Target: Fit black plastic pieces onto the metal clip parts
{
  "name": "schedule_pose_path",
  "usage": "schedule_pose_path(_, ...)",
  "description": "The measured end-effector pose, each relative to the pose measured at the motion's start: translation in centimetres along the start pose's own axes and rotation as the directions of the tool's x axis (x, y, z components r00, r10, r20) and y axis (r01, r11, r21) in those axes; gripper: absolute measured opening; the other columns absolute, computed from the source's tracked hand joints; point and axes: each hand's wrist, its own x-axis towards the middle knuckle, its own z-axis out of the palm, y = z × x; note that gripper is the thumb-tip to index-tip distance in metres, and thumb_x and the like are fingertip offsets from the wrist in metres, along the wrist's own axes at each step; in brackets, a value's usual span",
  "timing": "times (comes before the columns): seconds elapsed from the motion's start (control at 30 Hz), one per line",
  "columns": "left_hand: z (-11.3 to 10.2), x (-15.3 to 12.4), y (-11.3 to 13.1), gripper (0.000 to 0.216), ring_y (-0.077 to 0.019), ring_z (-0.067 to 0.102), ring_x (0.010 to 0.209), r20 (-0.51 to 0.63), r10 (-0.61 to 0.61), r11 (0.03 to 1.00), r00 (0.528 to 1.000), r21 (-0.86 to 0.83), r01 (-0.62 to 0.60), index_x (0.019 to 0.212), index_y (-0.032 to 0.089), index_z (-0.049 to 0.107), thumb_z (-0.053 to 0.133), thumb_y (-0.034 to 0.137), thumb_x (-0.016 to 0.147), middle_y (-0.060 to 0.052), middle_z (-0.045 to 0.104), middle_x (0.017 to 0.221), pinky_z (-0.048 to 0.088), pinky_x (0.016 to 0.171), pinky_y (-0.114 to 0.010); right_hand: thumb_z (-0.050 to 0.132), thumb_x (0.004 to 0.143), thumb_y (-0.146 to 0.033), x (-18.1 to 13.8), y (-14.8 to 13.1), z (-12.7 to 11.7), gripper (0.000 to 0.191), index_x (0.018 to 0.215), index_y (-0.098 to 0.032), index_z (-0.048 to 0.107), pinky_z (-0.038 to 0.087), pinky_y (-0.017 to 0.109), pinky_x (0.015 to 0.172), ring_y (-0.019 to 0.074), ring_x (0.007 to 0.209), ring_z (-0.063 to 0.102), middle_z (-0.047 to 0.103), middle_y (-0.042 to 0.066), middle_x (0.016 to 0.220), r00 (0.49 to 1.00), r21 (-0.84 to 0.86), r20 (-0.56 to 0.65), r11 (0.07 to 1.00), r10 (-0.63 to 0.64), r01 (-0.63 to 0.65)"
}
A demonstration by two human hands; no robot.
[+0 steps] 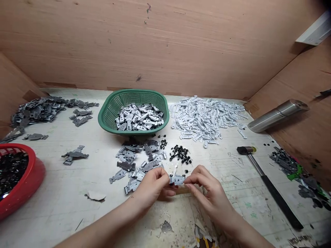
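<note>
A small grey metal bracket (177, 179) with black rollers at its ends is held over the near middle of the table. My left hand (154, 183) pinches its left end between thumb and fingers. At the other end, the closed fingertips of my right hand (205, 187) grip the bracket beside a roller. Just beyond my hands lies a heap of small black rollers with pins (181, 154). Loose grey brackets (126, 165) are scattered past my left hand, some overlapping.
A green basket (102, 119) holds many metal pieces. Right of it spreads a pile of whitish metal strips (204, 117). A red basket (36, 175) of dark parts stands left, near more grey brackets (38, 112). A hammer (276, 196) and a metal cylinder (276, 117) are at right.
</note>
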Motion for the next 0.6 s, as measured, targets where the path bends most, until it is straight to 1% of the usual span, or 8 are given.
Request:
schedule_pose_path(0.17, 0.1, -0.1, 0.0, 0.016, -0.0166, 0.066, 0.066, -0.006, 0.017, 1.000, 1.000, -0.020, -0.017, 0.068, 0.019, 0.042, 0.056, 0.027, 0.068, 0.002, 0.057, 0.067, 0.052, 0.066, -0.031, 0.047, 0.086, -0.017, -0.3, 0.3, 0.1, 0.012, 0.086, -0.020, 0.059, 0.043, 0.031, 0.062, 0.0189, 0.077, 0.050, 0.050, 0.005, 0.079, 0.997, -0.038, -0.056, 0.998, -0.051, 0.049)
schedule_pose_path(0.27, 0.1, -0.2, -0.1, 0.015, -0.0167, 0.066, 0.067, -0.003, 0.014, 1.000, 1.000, -0.027, -0.014, 0.069, 0.018, 0.043, 0.055, 0.027, 0.069, 0.001, 0.058, 0.068, 0.051, 0.065, -0.030, 0.048, 0.086, -0.015, -0.5, 0.4, 0.6, 0.011, 0.087, -0.019, 0.059, 0.042, 0.031, 0.061, 0.0193, 0.077, 0.050, 0.049, 0.005, 0.078, 0.992, -0.068, -0.098, 0.995, -0.085, 0.078)
schedule_pose_path(0.4, 0.1, -0.2, -0.1, 0.014, -0.0155, 0.066, 0.064, 0.007, 0.010, 1.000, 1.000, -0.027, -0.010, 0.070, 0.019, 0.042, 0.054, 0.027, 0.071, 0.000, 0.061, 0.070, 0.052, 0.066, -0.031, 0.048, 0.086, -0.014, -0.9, 0.2, 1.1, 0.012, 0.090, -0.019, 0.058, 0.044, 0.032, 0.061, 0.0194, 0.078, 0.050, 0.049, 0.006, 0.080, 0.992, -0.059, -0.089, 0.995, -0.087, 0.082)
schedule_pose_path(0.47, 0.1, -0.2, 0.0, 0.016, -0.0152, 0.065, 0.063, 0.004, 0.001, 1.000, 1.000, -0.017, -0.001, 0.069, 0.019, 0.042, 0.055, 0.029, 0.071, -0.002, 0.063, 0.073, 0.052, 0.065, -0.031, 0.049, 0.086, -0.016, -0.6, 0.4, 0.3, 0.015, 0.098, -0.021, 0.056, 0.046, 0.031, 0.060, 0.0188, 0.077, 0.051, 0.051, 0.005, 0.081, 0.994, -0.035, -0.077, 0.997, -0.072, 0.070)
schedule_pose_path(0.5, 0.1, -0.3, 0.1, 0.018, -0.0155, 0.066, 0.063, 0.001, -0.003, 1.000, 1.000, -0.013, 0.004, 0.069, 0.019, 0.041, 0.055, 0.030, 0.070, -0.003, 0.064, 0.075, 0.051, 0.065, -0.031, 0.050, 0.086, -0.017, -0.2, 0.7, -0.5, 0.017, 0.101, -0.022, 0.055, 0.047, 0.031, 0.060, 0.0184, 0.076, 0.052, 0.053, 0.005, 0.081, 0.994, -0.040, -0.087, 0.997, -0.068, 0.065)
schedule_pose_path(0.57, 0.2, -0.3, 0.3, 0.019, -0.0164, 0.066, 0.066, -0.005, -0.017, 1.000, 1.000, -0.005, 0.017, 0.069, 0.019, 0.040, 0.055, 0.031, 0.070, -0.005, 0.066, 0.077, 0.051, 0.066, -0.031, 0.049, 0.087, -0.018, 1.3, 1.9, -3.0, 0.018, 0.103, -0.023, 0.055, 0.048, 0.030, 0.060, 0.0180, 0.074, 0.053, 0.054, 0.004, 0.079, 0.987, -0.134, -0.139, 0.989, -0.080, 0.061)
schedule_pose_path(0.6, 0.2, -0.4, 0.4, 0.019, -0.0166, 0.066, 0.066, -0.008, -0.027, 1.000, 1.000, 0.001, 0.027, 0.068, 0.019, 0.040, 0.055, 0.031, 0.070, -0.006, 0.067, 0.077, 0.051, 0.066, -0.031, 0.048, 0.087, -0.018, 2.2, 2.7, -4.5, 0.016, 0.100, -0.022, 0.056, 0.048, 0.031, 0.060, 0.0183, 0.073, 0.054, 0.055, 0.005, 0.079, 0.979, -0.235, -0.173, 0.970, -0.104, 0.062)
